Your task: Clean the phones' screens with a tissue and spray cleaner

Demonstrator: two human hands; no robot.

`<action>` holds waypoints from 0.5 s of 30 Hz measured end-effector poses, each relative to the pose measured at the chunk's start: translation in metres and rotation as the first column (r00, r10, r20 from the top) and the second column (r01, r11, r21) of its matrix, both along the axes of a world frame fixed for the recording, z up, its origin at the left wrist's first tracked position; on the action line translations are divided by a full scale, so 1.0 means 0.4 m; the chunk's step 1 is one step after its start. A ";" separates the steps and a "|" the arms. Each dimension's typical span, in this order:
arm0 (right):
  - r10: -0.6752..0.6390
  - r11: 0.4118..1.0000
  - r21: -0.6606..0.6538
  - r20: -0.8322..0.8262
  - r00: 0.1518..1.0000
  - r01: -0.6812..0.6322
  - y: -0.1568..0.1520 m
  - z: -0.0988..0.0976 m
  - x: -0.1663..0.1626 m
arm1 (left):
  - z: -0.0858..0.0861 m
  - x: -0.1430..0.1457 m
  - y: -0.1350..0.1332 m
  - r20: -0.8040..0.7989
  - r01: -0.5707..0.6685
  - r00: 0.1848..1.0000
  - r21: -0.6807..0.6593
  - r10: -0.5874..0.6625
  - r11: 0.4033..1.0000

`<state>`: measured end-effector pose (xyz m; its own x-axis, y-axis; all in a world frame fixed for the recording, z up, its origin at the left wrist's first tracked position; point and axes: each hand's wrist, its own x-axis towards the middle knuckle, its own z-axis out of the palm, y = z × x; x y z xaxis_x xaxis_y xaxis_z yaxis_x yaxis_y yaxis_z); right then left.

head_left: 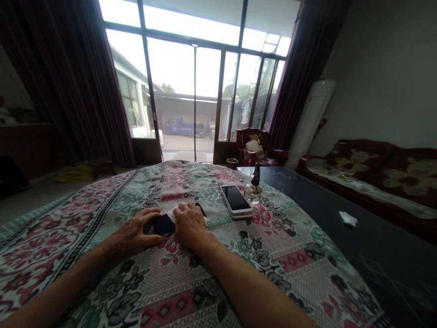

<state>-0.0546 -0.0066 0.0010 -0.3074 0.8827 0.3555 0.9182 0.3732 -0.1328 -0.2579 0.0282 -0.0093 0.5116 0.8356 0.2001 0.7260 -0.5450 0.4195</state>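
Observation:
A dark smartphone [164,225] lies flat on the patterned tablecloth [259,278], screen up. My left hand [134,230] grips its left end between thumb and fingers. Over the phone's right part, my right hand [190,223] presses a white wipe [173,214] against the screen, its fingers curled on it. Much of the wipe is hidden under that hand. To the right rests a white-framed smartphone [235,200], which seems to lie on another flat device. Just beyond it stands a small clear bottle with a black top [256,180].
A dark, glossy low table [327,214] adjoins on the right, with a crumpled white tissue [348,218] on it. Behind that is a red wooden sofa [368,157]. A wooden chair [252,139] stands near the glass doors [187,105]. Dark curtains [85,82] hang at both sides.

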 end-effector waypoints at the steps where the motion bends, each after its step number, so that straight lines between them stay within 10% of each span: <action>1: -0.007 1.000 0.000 -0.011 1.000 0.007 0.005 0.001 0.009 | 0.003 -0.002 0.001 -0.008 0.008 1.000 -0.003 -0.008 1.000; 15: -0.201 0.977 -0.101 -0.153 0.968 0.187 0.055 0.013 0.093 | 0.043 -0.047 0.004 -0.224 -0.030 0.974 0.038 0.037 0.999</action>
